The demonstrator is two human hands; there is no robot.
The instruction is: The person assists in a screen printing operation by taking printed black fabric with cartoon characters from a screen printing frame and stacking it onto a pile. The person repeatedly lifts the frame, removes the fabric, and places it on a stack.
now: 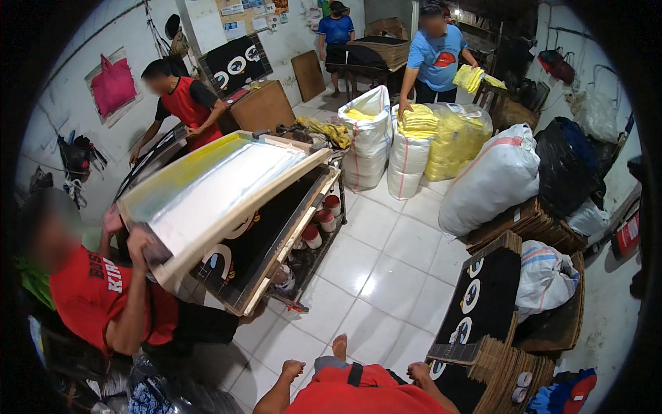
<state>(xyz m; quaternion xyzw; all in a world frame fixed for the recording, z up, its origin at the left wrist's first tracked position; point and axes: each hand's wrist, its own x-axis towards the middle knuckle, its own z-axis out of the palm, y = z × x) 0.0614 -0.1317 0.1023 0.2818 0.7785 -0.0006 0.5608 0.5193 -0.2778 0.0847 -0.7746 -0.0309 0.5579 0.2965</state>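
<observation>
My left hand (293, 369) is loosely closed over the tiled floor, with nothing visible in it. My right hand (417, 372), also curled and seemingly empty, is beside a stack of brown boards (507, 366) with black printed panels (469, 300) on it. My bare foot (340, 347) shows below me. At left, a co-worker in red (117, 297) holds up a wooden-framed printing screen (221, 193), tilted over a black printed panel (248, 265) on a metal rack with red-and-white cans (312, 234). Another person in red (186, 110) grips a dark board (148, 162) behind it.
White sacks (483, 183) and a yellow bundle (452, 141) stand at the back. A person in light blue (438, 58) handles yellow cloth (469, 79); another in dark blue (334, 34) stands behind. Black bags (565, 169) line the right wall. Tiled floor (379, 269) lies between rack and stacks.
</observation>
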